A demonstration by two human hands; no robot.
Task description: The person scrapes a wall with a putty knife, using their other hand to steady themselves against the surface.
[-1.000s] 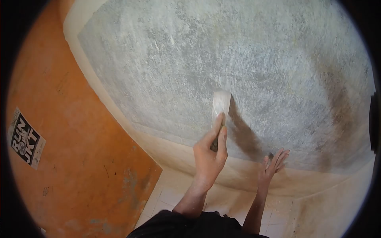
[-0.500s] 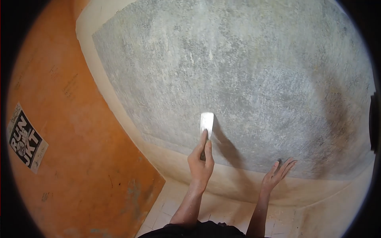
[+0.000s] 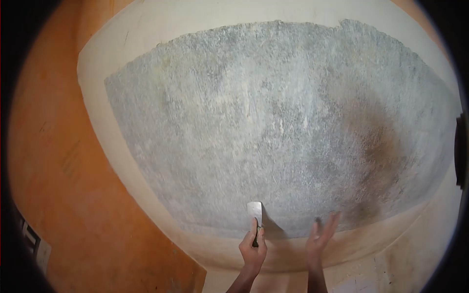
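Observation:
My left hand [image 3: 253, 253] is wrapped round the dark handle of a putty knife [image 3: 254, 211], with a finger laid along the base of its metal blade. The blade points up and overlaps the lower part of a rough grey patch [image 3: 210, 132] on the wall, casting a shadow to its right. To the right, my right hand [image 3: 321, 242] has its fingers spread and holds nothing. Slightly blurred, it is raised close to the patch's lower edge.
A smooth cream border [image 3: 161, 24] surrounds the grey patch. On the left stands an orange wall [image 3: 63, 161], with part of a black-and-white sticker [image 3: 34, 238] at the view's edge. Pale floor [image 3: 351, 281] shows below. A dark object [image 3: 459, 151] sits at the far right.
The view has tilted up, bringing the patch's upper edge into sight and the hands lower in frame. The putty knife remains in my left hand; my right hand has come closer to it.

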